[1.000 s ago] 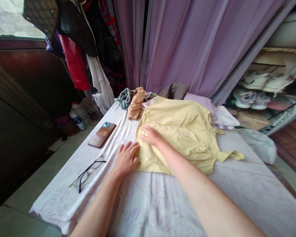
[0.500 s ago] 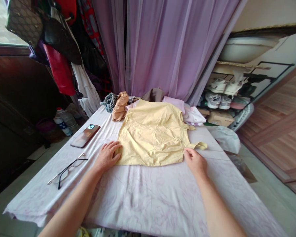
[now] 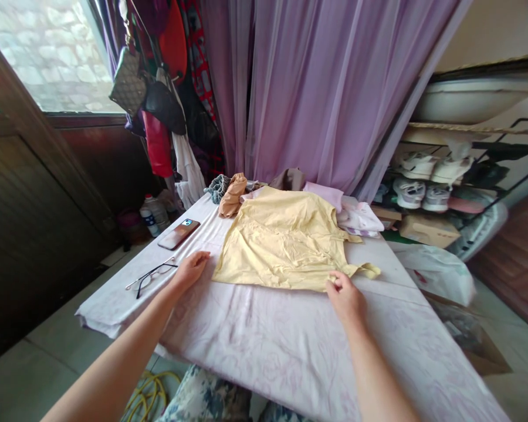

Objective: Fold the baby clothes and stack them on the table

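Note:
A yellow cloth garment (image 3: pixel 286 240) with straps at its right side lies spread and wrinkled on the covered table (image 3: pixel 264 328). At its lower right corner, my right hand (image 3: pixel 347 296) pinches the edge between thumb and fingers. My left hand (image 3: pixel 192 269) is just left of the garment, apart from it, with loosely bent fingers and nothing visible in them. Close by that hand rest folded-out eyeglasses (image 3: pixel 152 274) and a phone (image 3: pixel 179 233) lying camera side up.
Behind the garment are a tan bundled cloth (image 3: pixel 233 196), a grey-blue bundle (image 3: pixel 217 187) and folded pink-white cloth (image 3: pixel 359 217). A purple curtain (image 3: pixel 317 88) hangs at the back. A shoe rack (image 3: pixel 479 145) stands right; bags (image 3: pixel 162 105) hang left. Yellow cable (image 3: pixel 147 395) lies below.
My left hand has come off the garment's left corner and moved slightly left. My right hand stays at the lower right edge. The view has shifted left and tilted.

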Tool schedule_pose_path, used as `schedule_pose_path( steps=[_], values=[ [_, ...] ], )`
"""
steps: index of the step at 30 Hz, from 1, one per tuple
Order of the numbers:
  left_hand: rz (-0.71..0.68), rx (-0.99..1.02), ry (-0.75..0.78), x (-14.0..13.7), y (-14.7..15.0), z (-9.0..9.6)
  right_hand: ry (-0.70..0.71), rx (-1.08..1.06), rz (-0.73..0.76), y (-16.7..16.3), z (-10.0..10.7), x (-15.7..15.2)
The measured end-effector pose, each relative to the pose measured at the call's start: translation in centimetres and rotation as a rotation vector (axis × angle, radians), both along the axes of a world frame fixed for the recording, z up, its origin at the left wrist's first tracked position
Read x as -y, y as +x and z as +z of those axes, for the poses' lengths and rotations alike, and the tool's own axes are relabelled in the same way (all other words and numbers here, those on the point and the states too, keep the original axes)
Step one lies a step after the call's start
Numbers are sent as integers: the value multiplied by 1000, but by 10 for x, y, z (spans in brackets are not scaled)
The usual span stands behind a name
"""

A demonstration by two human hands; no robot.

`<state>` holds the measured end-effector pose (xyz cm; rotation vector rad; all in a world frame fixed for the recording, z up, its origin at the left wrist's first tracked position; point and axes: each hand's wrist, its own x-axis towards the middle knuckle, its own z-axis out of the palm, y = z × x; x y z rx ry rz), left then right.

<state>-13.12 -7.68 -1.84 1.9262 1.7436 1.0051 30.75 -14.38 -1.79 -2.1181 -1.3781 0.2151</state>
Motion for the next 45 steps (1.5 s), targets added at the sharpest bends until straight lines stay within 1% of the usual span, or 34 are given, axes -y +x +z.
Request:
schedule_pose_path(
  steps=[2, 4, 6, 9, 13, 17, 20, 23, 26, 28, 32, 35, 38, 41, 45],
  values=[
    [-100, -49, 1, 9, -1, 4, 17, 6, -6, 5, -3, 0],
    [-196, -126, 8, 17, 1, 8, 1, 20, 7, 7, -5, 0],
    [-224, -215, 17, 24, 6, 10, -42, 27, 26, 9, -6, -1],
    [-194, -317, 7, 29, 14, 11, -101, 47, 49, 12, -8, -3],
    [-144, -339, -16, 30, 22, 12, -125, 92, 63, 12, -7, -3],
    [-69, -362, 13, 30, 28, 13, -154, 136, 36, 2, 1, 2],
    [-42, -389, 34, 31, 30, 15, -201, 181, -4, -6, 10, 7],
    [-50, -392, 33, 32, 28, 19, -238, 215, -13, -13, 17, 12],
    [-94, -389, 22, 35, 26, 21, -265, 248, -18, -17, 21, 15],
    [-115, -397, 23, 37, 25, 19, -280, 262, -24, -18, 23, 16],
    [-111, -382, 49, 43, 26, 9, -281, 248, -40, -17, 22, 14],
    [-192, -420, 119, 44, 25, 9, -250, 230, -40, -13, 16, 12],
    [-373, -535, 163, 42, 26, 18, -208, 207, -26, -8, 10, 12],
    [-534, -595, 156, 38, 27, 29, -131, 180, -23, -4, 4, 12],
    [-643, -615, 133, 35, 27, 42, -81, 133, -26, -3, 2, 13]
  ],
)
